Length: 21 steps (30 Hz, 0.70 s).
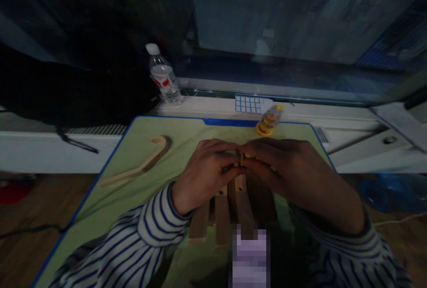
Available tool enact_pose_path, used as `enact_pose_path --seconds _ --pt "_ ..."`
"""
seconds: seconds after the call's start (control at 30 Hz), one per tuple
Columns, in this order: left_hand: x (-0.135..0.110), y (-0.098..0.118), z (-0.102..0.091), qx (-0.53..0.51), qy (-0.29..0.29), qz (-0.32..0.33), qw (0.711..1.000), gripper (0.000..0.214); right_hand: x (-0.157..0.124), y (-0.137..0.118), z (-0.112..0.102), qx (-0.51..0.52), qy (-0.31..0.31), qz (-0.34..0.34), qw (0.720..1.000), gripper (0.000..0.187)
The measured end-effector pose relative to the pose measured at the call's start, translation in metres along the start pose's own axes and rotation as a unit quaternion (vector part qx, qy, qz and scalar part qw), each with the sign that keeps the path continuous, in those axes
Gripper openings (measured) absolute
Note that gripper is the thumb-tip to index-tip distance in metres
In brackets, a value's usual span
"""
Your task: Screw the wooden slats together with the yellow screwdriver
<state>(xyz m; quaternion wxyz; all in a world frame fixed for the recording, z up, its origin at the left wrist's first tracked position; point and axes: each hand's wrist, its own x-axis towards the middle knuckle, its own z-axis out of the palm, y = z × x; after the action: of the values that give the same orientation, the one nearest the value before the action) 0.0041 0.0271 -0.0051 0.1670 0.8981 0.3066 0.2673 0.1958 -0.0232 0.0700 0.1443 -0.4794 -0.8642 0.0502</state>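
My left hand point(208, 170) and my right hand point(288, 163) meet over the middle of the green-topped table point(190, 134). Both are closed, fingertips pinched together around a small yellow piece point(245, 158), mostly hidden by the fingers and too small to name. Directly beneath them lie several flat wooden slats; the right-hand slat point(244, 210) has a dark hole near its far end, as does the middle slat point(221, 219). The left slat point(199, 230) is partly under my left wrist. Whether my fingers also touch the slats' far ends, I cannot tell.
A hook-shaped wooden piece point(148, 162) lies on the left of the table. A small clear bottle with yellow ends point(268, 121) stands at the far edge. On the windowsill are a water bottle point(165, 79) and a blue-and-white grid sheet point(248, 104). A blurred patch covers something near my body.
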Motion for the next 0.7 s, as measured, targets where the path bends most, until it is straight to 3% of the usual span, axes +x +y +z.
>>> enact_pose_path --seconds 0.27,0.7 --pt "0.0027 0.0006 -0.0037 -0.001 -0.025 0.004 1.0 0.015 -0.0005 0.0012 -0.0006 0.031 0.008 -0.033 0.999 0.028" --pt "0.0025 0.0005 -0.0075 -0.001 -0.065 0.019 0.998 0.016 -0.0009 -0.0011 -0.0001 -0.024 0.008 -0.003 1.0 0.021"
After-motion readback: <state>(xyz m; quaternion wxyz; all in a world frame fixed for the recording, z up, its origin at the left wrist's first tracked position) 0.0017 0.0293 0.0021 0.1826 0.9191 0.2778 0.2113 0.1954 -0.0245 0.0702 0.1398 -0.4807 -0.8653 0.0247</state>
